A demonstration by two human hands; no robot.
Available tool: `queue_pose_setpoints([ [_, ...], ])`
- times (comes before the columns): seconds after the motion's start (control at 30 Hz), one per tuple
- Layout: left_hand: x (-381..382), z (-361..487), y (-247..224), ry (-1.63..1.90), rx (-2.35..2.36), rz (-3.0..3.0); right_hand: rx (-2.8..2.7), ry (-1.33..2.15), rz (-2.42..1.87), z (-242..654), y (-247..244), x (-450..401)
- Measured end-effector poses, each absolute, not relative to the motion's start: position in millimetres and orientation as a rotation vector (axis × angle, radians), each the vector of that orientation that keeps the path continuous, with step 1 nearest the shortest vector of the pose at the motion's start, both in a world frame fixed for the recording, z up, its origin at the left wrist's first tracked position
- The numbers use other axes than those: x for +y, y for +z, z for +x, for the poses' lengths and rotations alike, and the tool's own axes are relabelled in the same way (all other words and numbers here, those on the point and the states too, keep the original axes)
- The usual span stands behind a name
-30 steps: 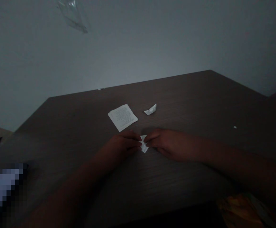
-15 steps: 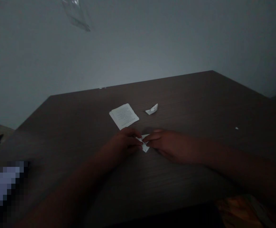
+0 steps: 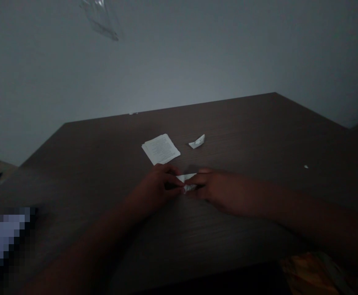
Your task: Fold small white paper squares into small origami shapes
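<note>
The near tip, pointing at me a moment ago, now looks turned up, making the folded paper (image 3: pixel 190 188) more compact. My left fingers (image 3: pixel 175 180) and right fingers (image 3: pixel 199 179) pinch it, nearly closed, at the tabletop (image 3: pixel 243 135).

The 2 hands (image 3: pixel 226 190) and 2 forearms (image 3: pixel 289 205) are bare.

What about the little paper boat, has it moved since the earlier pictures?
No, the paper boat sits just right of the paper stack, as before.
</note>
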State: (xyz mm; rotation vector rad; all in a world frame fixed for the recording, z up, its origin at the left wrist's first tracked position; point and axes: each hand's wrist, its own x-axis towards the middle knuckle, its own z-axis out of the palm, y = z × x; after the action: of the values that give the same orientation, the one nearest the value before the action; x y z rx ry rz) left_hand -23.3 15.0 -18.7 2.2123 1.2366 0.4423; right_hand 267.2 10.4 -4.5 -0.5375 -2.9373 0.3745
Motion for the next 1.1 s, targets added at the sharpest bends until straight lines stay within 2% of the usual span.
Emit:
queue_pose_setpoints([
  [0.67, 7.6, -16.3, -21.4, 0.535, 1.259, 2.181, -2.957, 0.42, -0.532, 269.9, 2.9, 6.8],
  [1.1, 22.4, -28.4, -3.8, 0.404, 1.295, 2.291, -2.983, 0.378, -0.578, 270.9, 4.0, 6.9],
])
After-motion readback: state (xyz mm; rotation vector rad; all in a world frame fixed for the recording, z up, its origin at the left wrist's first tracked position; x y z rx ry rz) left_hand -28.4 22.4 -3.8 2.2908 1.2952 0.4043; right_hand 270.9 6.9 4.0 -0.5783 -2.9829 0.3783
